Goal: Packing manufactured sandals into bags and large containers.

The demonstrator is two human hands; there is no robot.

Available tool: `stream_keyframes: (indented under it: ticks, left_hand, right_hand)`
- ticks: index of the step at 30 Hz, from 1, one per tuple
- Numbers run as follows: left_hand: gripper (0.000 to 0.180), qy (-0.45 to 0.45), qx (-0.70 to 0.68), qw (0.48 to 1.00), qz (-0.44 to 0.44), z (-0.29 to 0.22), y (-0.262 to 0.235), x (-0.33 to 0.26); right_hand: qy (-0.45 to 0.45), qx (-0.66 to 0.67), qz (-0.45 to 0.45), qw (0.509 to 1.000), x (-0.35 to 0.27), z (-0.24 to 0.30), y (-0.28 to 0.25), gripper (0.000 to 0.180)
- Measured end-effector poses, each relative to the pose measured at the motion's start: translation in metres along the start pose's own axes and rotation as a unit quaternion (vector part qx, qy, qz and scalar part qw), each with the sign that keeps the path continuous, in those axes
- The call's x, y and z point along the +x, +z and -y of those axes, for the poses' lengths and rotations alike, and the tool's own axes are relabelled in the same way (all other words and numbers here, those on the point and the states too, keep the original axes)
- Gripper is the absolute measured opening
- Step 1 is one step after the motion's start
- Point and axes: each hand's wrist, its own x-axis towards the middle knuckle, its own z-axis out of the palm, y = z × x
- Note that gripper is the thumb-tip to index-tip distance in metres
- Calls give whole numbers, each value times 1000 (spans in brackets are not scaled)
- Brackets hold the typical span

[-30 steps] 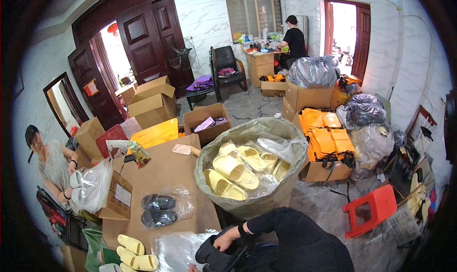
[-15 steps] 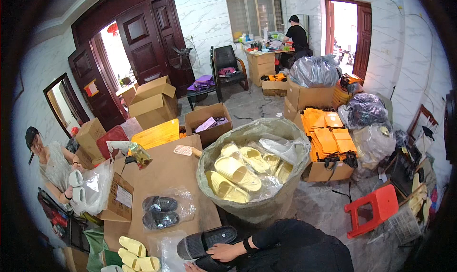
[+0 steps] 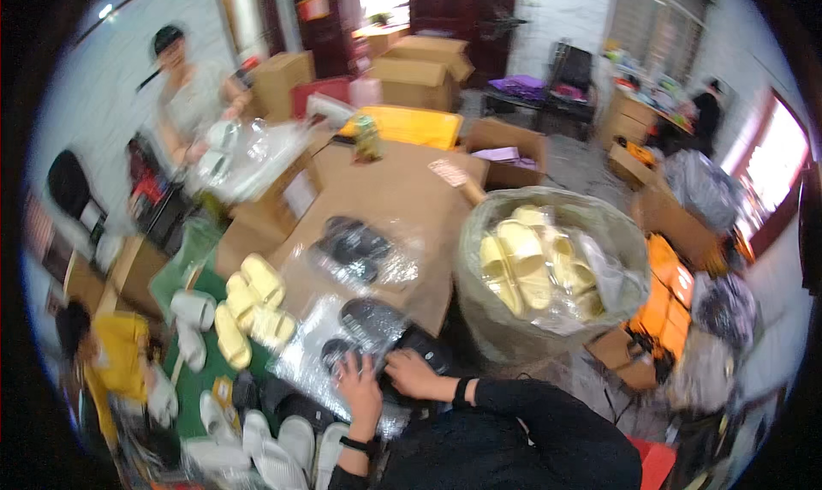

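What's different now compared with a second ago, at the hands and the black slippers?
The view has swung left. The black slipper held up half a second ago is now down at the clear plastic bag on the cardboard table; the left hand presses on the bag and the right hand grips the black slipper. Unchanged: the bagged black pair on the table and the sack of yellow slippers.

Hands boxed in: big sack of yellow slippers tight on the right, loose yellow slippers piled left, bagged black pair ahead; open cardboard desk only beyond that.
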Motion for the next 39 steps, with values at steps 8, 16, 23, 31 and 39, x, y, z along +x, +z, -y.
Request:
stream_keyframes:
  ticks: [8, 16, 23, 31, 39]
  left_hand:
    - [49, 18, 16, 999, -27, -8, 3, -27]
    - [47, 32, -197, 980, -7, -20, -16, -40]
    - [37, -27, -248, 962, -115, -4, -23, 3]
    - [44, -201, -508, 825, -144, 60, -8, -10]
    - [49, -219, -259, 940, 42, 53, -16, 23]
  right_hand:
    - [-18, -27, 9, 999, 16, 10, 19, 36]
    - [-68, 22, -28, 997, 59, -9, 49, 33]
    - [-176, 38, -11, 984, 116, -27, 44, 42]
    - [-70, 564, 214, 794, 91, 18, 4, 47]
    - [-32, 259, 66, 963, 83, 19, -22, 34]
